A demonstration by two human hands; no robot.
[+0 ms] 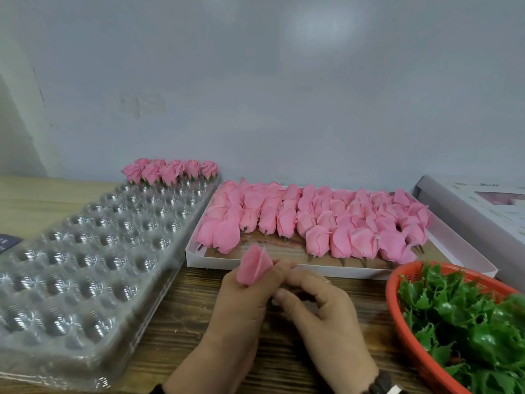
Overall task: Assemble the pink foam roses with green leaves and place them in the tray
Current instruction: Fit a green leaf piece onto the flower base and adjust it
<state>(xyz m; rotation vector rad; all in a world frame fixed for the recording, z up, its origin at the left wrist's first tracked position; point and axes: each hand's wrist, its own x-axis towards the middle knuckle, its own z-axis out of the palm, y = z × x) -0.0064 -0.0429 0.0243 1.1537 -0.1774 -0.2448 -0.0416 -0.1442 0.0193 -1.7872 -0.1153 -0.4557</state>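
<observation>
The left hand pinched a light, crushable pink foam rose near its base; the right hand's curled fingers worked its hidden underside, safest there.

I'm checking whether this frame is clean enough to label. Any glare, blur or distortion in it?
Head view: glare streaks glint in the cups of the clear tray; a soft light patch sits on the wall; wide-angle bending curves the table edges; the orange basket of leaves is soft near the corner; the rose in the left hand is reasonably sharp.
</observation>
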